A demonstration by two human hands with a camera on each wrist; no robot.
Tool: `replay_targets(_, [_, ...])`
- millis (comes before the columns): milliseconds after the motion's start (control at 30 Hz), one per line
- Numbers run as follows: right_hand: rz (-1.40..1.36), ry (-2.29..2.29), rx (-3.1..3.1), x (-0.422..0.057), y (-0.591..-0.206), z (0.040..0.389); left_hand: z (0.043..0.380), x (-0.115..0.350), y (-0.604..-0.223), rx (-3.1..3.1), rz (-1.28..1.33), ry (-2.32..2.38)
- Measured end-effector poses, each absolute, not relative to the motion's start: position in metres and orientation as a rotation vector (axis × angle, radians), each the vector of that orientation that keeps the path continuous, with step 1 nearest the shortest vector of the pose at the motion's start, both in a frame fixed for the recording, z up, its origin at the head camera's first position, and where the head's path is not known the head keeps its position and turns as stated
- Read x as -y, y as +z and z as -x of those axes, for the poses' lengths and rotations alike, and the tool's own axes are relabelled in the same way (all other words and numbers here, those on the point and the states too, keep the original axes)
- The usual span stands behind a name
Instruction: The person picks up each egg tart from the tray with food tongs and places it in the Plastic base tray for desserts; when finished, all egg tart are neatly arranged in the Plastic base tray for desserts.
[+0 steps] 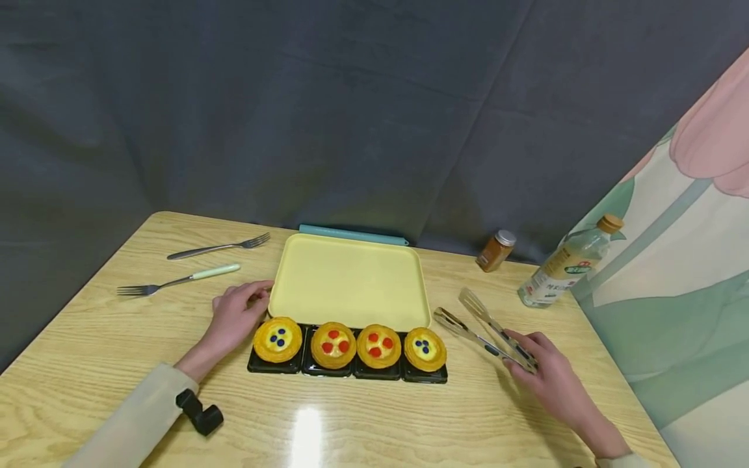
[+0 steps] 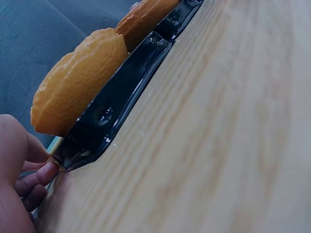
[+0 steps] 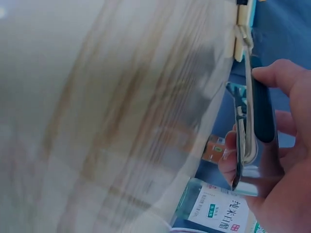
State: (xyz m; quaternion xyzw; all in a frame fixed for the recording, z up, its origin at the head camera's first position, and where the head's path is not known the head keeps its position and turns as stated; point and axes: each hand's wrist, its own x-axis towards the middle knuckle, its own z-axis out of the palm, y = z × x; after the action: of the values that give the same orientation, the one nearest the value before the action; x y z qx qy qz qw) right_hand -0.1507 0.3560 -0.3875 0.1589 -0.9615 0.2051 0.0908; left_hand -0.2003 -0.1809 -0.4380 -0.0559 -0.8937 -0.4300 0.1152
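Note:
My left hand (image 1: 236, 315) is at the near left side of a yellow tray (image 1: 351, 279). In the left wrist view its thumb and fingers pinch the tray's edge, close to the corner of a black plastic holder (image 2: 102, 116). Several egg tarts stand in a row of black holders before the tray: blue-dotted tarts (image 1: 277, 340) at both ends, red-dotted tarts (image 1: 333, 346) between them. My right hand (image 1: 550, 377) grips metal tongs (image 1: 497, 329) with dark handle pads (image 3: 263, 107). The tongs' arms are spread apart, with nothing between their tips, right of the tarts.
Two forks lie at the left: a metal fork (image 1: 219, 248) and a green-handled fork (image 1: 181, 280). A teal stick (image 1: 354, 235) lies behind the tray. A spice jar (image 1: 495, 252) and a glass bottle (image 1: 562, 270) stand at the back right, near the curtains.

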Motion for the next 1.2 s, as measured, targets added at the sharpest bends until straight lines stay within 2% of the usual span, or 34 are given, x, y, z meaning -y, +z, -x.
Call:
replay_targets(567, [-0.776, -0.093, 2.659, -0.359, -0.394, 0.172, 0.199, 0.181, -0.438, 2.612, 0.168, -1.263])
replay_targets(1200, [-0.613, -0.044, 2.735, -0.352, -0.403, 0.173, 0.196, 0.182, -0.434, 2.621, 0.168, -1.274])
